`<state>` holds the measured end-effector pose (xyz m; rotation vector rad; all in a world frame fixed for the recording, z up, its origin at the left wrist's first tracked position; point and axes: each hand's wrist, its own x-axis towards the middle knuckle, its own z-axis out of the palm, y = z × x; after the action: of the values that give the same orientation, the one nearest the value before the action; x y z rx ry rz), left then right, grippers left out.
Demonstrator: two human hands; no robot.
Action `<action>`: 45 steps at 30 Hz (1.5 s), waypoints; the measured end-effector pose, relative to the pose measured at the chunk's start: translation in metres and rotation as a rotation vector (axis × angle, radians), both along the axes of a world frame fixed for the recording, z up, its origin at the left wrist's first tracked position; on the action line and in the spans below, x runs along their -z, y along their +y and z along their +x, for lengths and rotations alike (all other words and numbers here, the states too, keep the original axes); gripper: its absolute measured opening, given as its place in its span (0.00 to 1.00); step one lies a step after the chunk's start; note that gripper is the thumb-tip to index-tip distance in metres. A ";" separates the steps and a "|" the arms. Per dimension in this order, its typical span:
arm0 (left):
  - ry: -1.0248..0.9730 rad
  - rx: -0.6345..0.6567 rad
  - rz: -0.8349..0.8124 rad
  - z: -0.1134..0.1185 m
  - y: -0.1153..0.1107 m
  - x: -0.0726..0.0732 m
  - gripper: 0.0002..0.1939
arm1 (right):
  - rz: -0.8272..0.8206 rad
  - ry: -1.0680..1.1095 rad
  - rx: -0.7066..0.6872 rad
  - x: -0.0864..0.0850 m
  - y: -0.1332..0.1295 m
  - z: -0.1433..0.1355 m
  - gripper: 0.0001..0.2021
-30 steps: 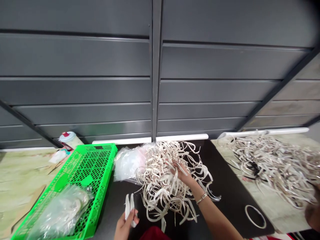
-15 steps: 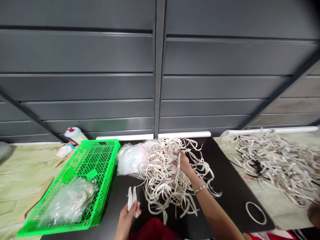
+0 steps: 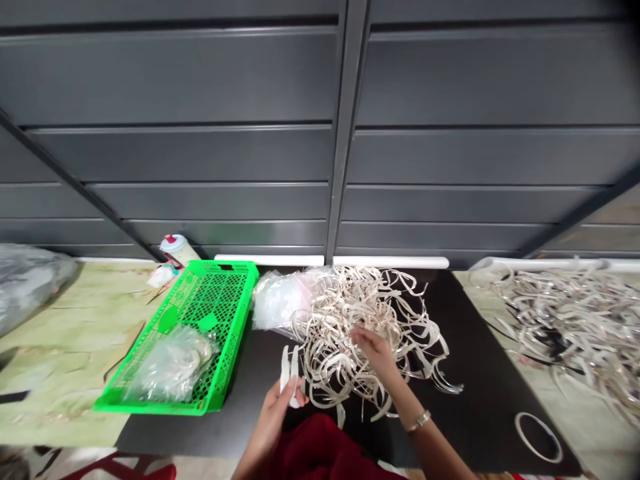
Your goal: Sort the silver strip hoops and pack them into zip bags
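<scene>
My left hand (image 3: 280, 400) is closed on a couple of short white strips (image 3: 290, 370), which stand up side by side from the fingers near the table's front edge. My right hand (image 3: 375, 348) reaches over a tangled pile of white and beige curved strips (image 3: 345, 363), its fingers stretched towards the left. No strip can be made out between these fingers, and the fingertips are partly lost against the pile. The pile spreads over a black table surface (image 3: 450, 340).
On the left stands a green plastic basket (image 3: 217, 393) holding a clear bag of strips (image 3: 175, 367). Clear plastic bags (image 3: 280, 300) lie beside the pile. A lidded cup (image 3: 179, 250) is behind the basket. At right are a white ring (image 3: 539, 437) and another strip pile (image 3: 575, 327).
The view has shifted, so the table things appear farther right or higher. A strip seen at my right fingers is no longer visible there. My left hand still holds its strips.
</scene>
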<state>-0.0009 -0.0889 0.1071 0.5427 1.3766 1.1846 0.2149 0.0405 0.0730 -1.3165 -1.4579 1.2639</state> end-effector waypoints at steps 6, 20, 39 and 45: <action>-0.235 -0.051 0.039 0.002 0.003 -0.013 0.21 | -0.071 -0.084 -0.391 0.008 -0.062 -0.041 0.11; -0.257 -0.145 -0.006 -0.009 -0.010 0.003 0.19 | -0.154 -0.511 -0.091 0.076 -0.029 -0.018 0.05; -0.331 -0.108 0.097 -0.001 0.000 -0.021 0.20 | -0.346 0.489 -0.172 -0.036 -0.069 -0.049 0.17; -0.324 -0.214 0.103 -0.019 0.004 -0.016 0.21 | -0.317 0.394 -0.272 -0.041 -0.065 -0.043 0.18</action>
<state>-0.0200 -0.0848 0.1231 0.2622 1.1194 1.4529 0.1717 -0.0250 0.1140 -1.0018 -1.2132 1.8751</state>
